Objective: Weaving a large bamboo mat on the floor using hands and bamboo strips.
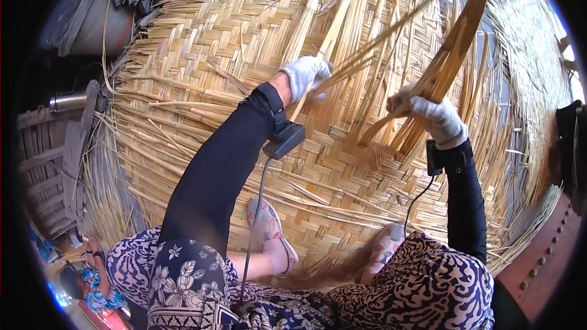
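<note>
A large herringbone-woven bamboo mat spreads under me, with long loose ends along its sides. My right hand, in a pale glove, is closed round a thick bundle of flat brown bamboo strips. That bundle rises toward the top right, and its lower ends fan out over the weave. Left of it, my left hand, gloved in white, is closed on a few thinner strips that slant up to the right. Its fingertips are partly hidden. Both wrists carry black straps with small cabled boxes.
My shoes rest on the mat. At the left are a grey bucket, a metal cylinder and a weathered slatted wooden piece. Another person sits at lower left. A reddish studded beam edges the lower right.
</note>
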The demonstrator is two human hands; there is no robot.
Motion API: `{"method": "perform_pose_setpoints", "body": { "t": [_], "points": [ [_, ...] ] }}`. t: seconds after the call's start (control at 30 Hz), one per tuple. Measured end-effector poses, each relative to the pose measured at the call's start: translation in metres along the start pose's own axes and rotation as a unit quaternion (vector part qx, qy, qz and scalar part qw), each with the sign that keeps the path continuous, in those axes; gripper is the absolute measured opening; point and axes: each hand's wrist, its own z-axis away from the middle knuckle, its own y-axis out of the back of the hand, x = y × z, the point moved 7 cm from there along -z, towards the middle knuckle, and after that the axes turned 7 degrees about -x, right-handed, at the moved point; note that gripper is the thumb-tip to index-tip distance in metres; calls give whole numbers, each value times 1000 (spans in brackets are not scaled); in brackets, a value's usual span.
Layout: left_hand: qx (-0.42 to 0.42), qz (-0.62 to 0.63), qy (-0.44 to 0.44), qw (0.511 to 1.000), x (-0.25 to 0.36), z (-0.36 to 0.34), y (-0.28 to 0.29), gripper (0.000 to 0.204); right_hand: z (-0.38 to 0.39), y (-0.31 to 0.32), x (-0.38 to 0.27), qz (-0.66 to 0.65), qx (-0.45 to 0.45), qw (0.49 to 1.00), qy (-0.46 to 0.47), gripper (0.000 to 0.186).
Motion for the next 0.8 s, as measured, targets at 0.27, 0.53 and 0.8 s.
{"method": "perform_pose_setpoints", "body": {
  "t": [0.27,0.53,0.8],
  "points": [
    [30,135,-90,986,13,20,-19,14,-64,10,14,-120,-56,989,-59,51],
    [73,-65,16,995,12,11,-15,17,-85,22,8,139,-70,987,-31,57],
    [-218,-302,5,928,32,11,-54,28,-47,57,-34,-235,285,883,291,61]
  ]
}}
